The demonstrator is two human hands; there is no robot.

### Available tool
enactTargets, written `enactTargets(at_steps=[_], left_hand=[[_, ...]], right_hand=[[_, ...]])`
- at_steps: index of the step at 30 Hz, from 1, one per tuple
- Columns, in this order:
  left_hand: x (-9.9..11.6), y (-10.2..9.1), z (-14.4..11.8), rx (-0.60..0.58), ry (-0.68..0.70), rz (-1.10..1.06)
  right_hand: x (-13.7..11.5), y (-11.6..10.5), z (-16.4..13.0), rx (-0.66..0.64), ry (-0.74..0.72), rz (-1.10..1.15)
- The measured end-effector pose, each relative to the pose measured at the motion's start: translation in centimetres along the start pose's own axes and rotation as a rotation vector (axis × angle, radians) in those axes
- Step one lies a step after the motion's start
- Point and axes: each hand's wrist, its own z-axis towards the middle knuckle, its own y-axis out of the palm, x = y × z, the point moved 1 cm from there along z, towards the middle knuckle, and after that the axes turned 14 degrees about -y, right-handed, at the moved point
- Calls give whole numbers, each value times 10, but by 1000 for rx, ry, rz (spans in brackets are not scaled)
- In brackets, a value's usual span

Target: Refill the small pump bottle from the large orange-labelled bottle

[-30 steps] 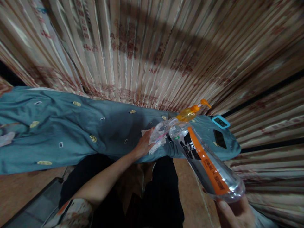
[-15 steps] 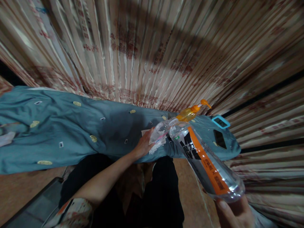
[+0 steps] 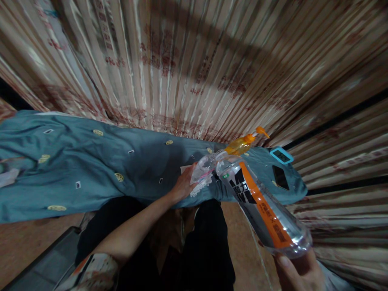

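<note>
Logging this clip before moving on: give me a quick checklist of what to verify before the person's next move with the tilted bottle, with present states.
1. Right hand grips the bottle at its base: ok.
2. Bottle mouth points at the clear cup: ok.
3. Left hand steadies the cup: ok.
4. Liquid flowing: cannot tell.
5. Cup fill level: cannot tell.
6. Phone lies close by on the blue cloth: not ok.

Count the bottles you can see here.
3. A big clear bottle with an orange stripe, tilted in the right hand; a small clear bottle held by the left hand; an orange pump bottle behind them on the blue cloth.
</note>
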Motion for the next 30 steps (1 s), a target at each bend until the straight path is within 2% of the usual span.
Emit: enactTargets(at_steps=[6,15,20,30], left_hand=[[-3,1,0,7,4,3],[-4,2,1,4,-2,-4],[-2,1,0,10,-8,-2],[-1,2,1,8,-4,5]], right_hand=[[0,-3,0,-44,-3,-66],[-7,2,0,-25,1,-38],[-8,3,-1,18,64,-5],[-9,4,0,4,41,-2]])
